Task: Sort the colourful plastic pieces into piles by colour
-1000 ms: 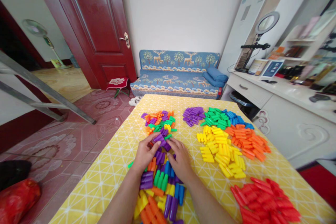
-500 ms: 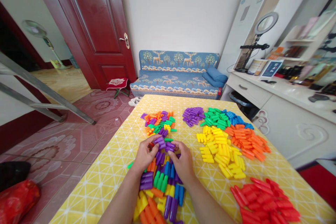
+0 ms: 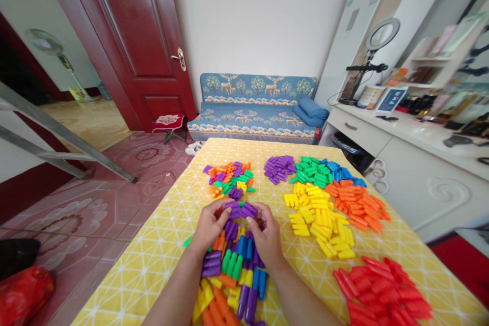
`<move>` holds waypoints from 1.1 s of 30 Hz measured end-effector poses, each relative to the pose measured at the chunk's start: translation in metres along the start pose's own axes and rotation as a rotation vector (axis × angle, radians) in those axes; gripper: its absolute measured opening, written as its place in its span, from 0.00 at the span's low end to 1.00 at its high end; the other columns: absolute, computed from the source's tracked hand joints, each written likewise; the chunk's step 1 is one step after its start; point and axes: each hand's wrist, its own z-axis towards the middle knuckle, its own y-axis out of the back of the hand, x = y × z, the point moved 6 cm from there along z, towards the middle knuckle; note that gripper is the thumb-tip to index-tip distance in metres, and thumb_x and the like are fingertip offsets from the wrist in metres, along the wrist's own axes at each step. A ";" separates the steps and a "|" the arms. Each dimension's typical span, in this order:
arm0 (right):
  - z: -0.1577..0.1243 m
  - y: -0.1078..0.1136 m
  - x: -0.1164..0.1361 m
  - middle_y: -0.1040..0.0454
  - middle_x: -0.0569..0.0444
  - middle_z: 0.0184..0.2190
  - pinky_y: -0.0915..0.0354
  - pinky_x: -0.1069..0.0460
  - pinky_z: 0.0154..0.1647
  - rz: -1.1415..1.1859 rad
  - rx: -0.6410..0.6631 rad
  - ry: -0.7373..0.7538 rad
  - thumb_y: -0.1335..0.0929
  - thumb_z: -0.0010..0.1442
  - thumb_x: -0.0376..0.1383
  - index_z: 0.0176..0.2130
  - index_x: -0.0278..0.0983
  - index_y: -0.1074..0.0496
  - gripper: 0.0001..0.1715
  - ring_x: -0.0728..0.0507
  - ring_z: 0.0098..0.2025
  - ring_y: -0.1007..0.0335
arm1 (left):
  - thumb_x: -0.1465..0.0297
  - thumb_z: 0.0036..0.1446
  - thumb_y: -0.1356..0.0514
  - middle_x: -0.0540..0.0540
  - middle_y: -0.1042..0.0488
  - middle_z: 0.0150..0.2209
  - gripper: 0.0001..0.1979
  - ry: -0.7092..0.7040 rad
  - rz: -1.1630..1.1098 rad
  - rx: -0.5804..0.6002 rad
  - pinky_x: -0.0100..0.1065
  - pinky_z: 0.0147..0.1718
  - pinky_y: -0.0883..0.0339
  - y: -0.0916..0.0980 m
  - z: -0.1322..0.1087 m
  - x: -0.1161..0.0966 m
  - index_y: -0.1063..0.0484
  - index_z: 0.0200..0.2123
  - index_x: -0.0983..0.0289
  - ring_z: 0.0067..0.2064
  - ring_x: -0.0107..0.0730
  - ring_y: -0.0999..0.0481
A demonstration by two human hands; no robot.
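Observation:
My left hand [image 3: 208, 223] is closed on a purple plastic block [image 3: 233, 209] with rounded, finger-like prongs. My right hand [image 3: 268, 237] grips a second purple block [image 3: 248, 210]. The two blocks meet end to end between my fingertips; I cannot tell whether they are joined. Below my hands lies a mixed heap of blocks, among them a green block [image 3: 232, 263], a purple block [image 3: 211, 264] and a blue block [image 3: 259, 281]. Beyond my hands is a smaller mixed pile [image 3: 230, 177] in orange, purple, green and yellow.
On the yellow-patterned table [image 3: 145, 265], blocks lie sorted by colour to the right: a purple pile [image 3: 279, 169], green pile [image 3: 312, 172], blue pile [image 3: 341, 172], orange pile [image 3: 359, 204], yellow pile [image 3: 321, 216] and red pile [image 3: 384, 293]. A sofa [image 3: 252, 114] stands beyond.
The purple blocks, apart and at different angles before, now touch in a line between my hands. The view has shifted slightly.

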 end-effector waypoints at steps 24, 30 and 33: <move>0.201 0.084 -0.032 0.24 0.51 0.36 0.39 0.51 0.40 -0.882 -0.106 -0.061 0.31 0.50 0.32 0.40 0.41 0.25 0.14 0.42 0.42 0.31 | 0.62 0.56 0.41 0.56 0.22 0.35 0.16 0.014 0.014 -0.018 0.32 0.36 0.31 0.002 0.001 0.010 0.24 0.43 0.65 0.35 0.36 0.25; 0.195 0.077 -0.017 0.29 0.46 0.47 0.40 0.48 0.46 -0.927 -0.167 0.002 0.34 0.54 0.33 0.49 0.39 0.28 0.21 0.39 0.49 0.35 | 0.63 0.56 0.41 0.56 0.22 0.35 0.16 0.010 0.027 -0.015 0.33 0.37 0.31 0.002 0.001 0.009 0.24 0.43 0.66 0.36 0.36 0.24; 0.174 0.061 -0.003 0.28 0.47 0.44 0.37 0.49 0.44 -0.723 -0.197 0.027 0.35 0.55 0.34 0.47 0.36 0.28 0.19 0.42 0.42 0.31 | 0.63 0.56 0.41 0.56 0.22 0.35 0.16 0.012 0.017 -0.010 0.32 0.37 0.31 0.001 0.001 0.010 0.24 0.43 0.65 0.36 0.36 0.24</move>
